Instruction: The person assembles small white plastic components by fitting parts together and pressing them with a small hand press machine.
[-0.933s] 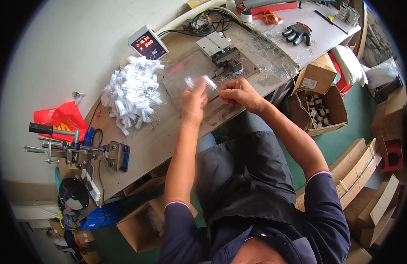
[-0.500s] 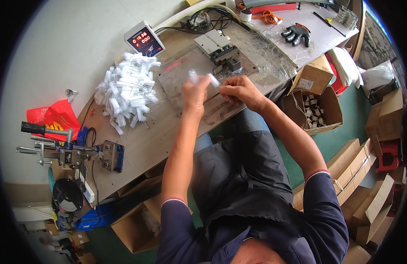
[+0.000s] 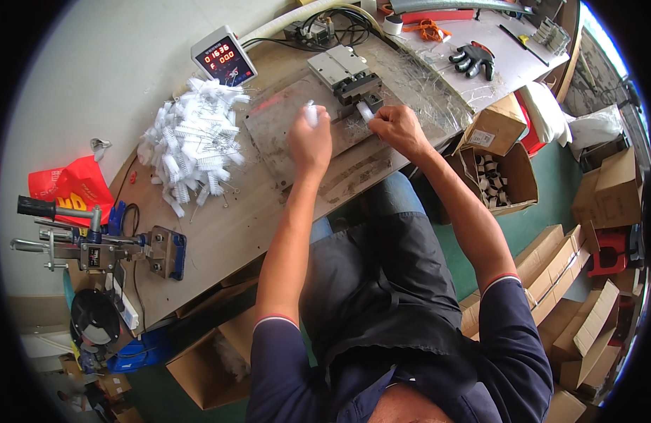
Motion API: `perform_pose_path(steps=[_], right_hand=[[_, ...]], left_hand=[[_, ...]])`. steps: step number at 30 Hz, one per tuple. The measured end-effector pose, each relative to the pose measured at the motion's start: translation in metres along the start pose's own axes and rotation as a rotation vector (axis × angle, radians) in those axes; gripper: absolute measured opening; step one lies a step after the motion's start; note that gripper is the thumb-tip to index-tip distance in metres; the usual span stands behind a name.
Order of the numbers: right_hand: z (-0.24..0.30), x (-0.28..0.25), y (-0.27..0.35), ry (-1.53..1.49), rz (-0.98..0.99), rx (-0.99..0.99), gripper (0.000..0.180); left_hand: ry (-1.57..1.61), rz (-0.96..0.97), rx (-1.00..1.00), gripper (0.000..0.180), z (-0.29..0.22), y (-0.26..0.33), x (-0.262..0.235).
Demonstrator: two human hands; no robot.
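Note:
My left hand [image 3: 310,146] is closed around a small white bristle brush [image 3: 311,115], whose end sticks up above the fingers over the metal plate [image 3: 273,120]. Between the fingertips of my right hand [image 3: 403,132] is another white brush [image 3: 365,111], tilted, its tip at the dark jaw block of a small metal bench machine [image 3: 354,83]. The wire stem of this brush is hidden by my fingers. To the left, a heap of white brushes with twisted wire stems [image 3: 195,141] lies on the workbench [image 3: 234,236].
Behind the heap stands a display box with red digits [image 3: 225,60]. A lever press [image 3: 100,247] and a red bag [image 3: 75,187] are at the left. Wire scraps [image 3: 428,95] litter the bench's right side, near a glove [image 3: 473,60]. Cardboard boxes [image 3: 512,201] stand below right.
My hands have moved apart. The right one has carried its brush to the machine's jaw block; the left has stayed over the plate, still holding its brush. The view has shifted slightly.

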State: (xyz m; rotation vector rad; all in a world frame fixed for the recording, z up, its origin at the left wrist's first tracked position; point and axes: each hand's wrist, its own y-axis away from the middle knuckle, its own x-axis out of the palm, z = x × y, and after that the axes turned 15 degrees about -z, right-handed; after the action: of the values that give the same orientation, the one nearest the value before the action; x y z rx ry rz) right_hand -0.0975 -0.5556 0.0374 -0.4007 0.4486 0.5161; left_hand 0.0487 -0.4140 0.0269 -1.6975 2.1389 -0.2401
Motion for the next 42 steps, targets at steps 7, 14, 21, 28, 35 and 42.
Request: perform_pose_path(steps=[7,14,21,28,35,42], right_hand=[[0.008,0.011,-0.003,0.185,-0.1,-0.059,0.023],[0.004,0.014,-0.004,0.181,-0.126,-0.083,0.023],[0.01,0.017,0.004,0.173,-0.158,-0.053,0.024],[0.012,0.019,0.008,0.167,-0.196,-0.014,0.025],[0.012,0.024,0.011,0.198,-0.271,-0.038,0.023],[0.008,0.033,0.017,0.211,-0.344,-0.095,0.022]], left_hand=[[-0.016,-0.076,0.175,0.013,0.001,0.007,0.0],[-0.028,-0.065,0.19,0.014,-0.003,0.008,-0.003],[-0.014,-0.049,0.185,0.016,0.0,0.008,-0.004],[-0.013,-0.095,0.232,0.015,0.006,0.009,-0.001],[-0.006,-0.079,0.206,0.014,0.002,0.007,0.0],[0.008,-0.091,0.194,0.014,0.005,0.009,-0.003]])
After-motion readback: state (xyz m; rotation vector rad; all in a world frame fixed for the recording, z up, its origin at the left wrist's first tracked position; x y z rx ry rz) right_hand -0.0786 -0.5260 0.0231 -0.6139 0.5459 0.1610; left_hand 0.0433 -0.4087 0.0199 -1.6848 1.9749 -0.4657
